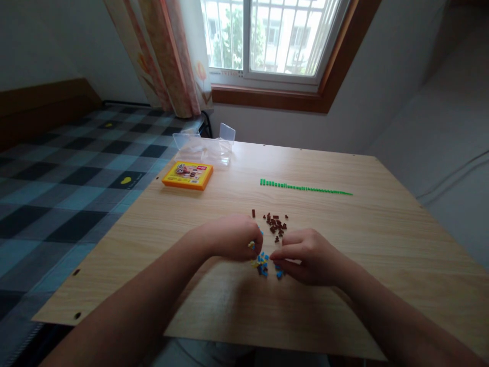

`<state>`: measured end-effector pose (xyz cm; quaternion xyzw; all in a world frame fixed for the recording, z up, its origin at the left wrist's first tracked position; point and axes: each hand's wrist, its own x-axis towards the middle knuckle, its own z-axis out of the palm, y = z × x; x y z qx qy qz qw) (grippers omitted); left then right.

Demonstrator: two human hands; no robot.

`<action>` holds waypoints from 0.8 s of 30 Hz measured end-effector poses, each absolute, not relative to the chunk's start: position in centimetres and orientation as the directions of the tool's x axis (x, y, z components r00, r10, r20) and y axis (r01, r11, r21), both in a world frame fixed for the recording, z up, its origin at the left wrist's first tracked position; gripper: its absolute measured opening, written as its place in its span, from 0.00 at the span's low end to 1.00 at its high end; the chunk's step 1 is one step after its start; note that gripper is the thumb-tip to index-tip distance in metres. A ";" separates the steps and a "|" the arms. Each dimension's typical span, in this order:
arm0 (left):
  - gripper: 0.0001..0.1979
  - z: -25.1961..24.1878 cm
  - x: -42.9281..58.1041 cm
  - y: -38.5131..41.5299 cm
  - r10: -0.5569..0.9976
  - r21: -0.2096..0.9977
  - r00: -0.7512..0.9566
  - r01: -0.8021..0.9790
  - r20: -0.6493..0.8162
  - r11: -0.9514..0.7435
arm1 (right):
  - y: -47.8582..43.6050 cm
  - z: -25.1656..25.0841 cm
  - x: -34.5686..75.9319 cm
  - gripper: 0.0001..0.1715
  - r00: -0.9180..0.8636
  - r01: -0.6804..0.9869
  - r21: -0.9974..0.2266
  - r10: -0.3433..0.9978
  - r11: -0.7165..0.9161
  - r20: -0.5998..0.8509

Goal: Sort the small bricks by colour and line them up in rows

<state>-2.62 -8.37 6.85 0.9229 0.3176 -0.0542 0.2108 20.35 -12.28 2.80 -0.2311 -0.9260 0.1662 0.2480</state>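
Note:
My left hand (239,237) is curled closed above the table, with small yellow and blue building bricks (251,245) showing at its fingers. Just below it lies a small mixed pile of blue, yellow and dark bricks (262,265). My right hand (301,255) reaches in from the other side, thumb and fingertips bent together at the pile's right edge. Whether a brick sits between those fingertips I cannot make out. A few blue bricks (279,274) lie under the right hand. Beyond both hands is a loose heap of brown bricks (275,223).
A long row of green bricks (305,188) runs across the back of the wooden table (382,229). At the back left are a yellow-orange box (187,175) and an open clear plastic container (206,151). A checkered bed (76,163) adjoins the table's left side.

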 end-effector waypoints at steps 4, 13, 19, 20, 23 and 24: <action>0.10 7.0 -2.4 -8.6 0.566 0.318 0.796 0.605 -0.216 -0.730 | -12.9 2.4 19.5 0.10 -0.842 0.344 -0.351 0.452 0.871 0.295; 0.10 7.2 -2.2 -8.9 0.561 0.287 0.784 0.620 -0.267 -0.730 | -12.9 2.0 19.1 0.09 -0.862 0.370 -0.328 0.453 0.869 0.228; 0.12 7.3 -2.2 -8.9 0.541 0.324 0.794 0.608 -0.278 -0.725 | -12.7 2.1 19.2 0.11 -0.860 0.354 -0.385 0.458 0.852 0.224; 0.12 7.3 -2.2 -8.9 0.542 0.317 0.793 0.609 -0.280 -0.727 | -12.7 2.1 19.1 0.11 -0.860 0.353 -0.387 0.458 0.852 0.225; 0.10 7.3 -2.0 -9.0 0.544 0.303 0.794 0.607 -0.270 -0.735 | -12.8 2.2 18.9 0.10 -0.856 0.354 -0.376 0.458 0.856 0.237; 0.10 7.2 -2.0 -9.0 0.544 0.296 0.795 0.605 -0.267 -0.739 | -12.8 2.3 18.8 0.10 -0.854 0.355 -0.369 0.458 0.859 0.245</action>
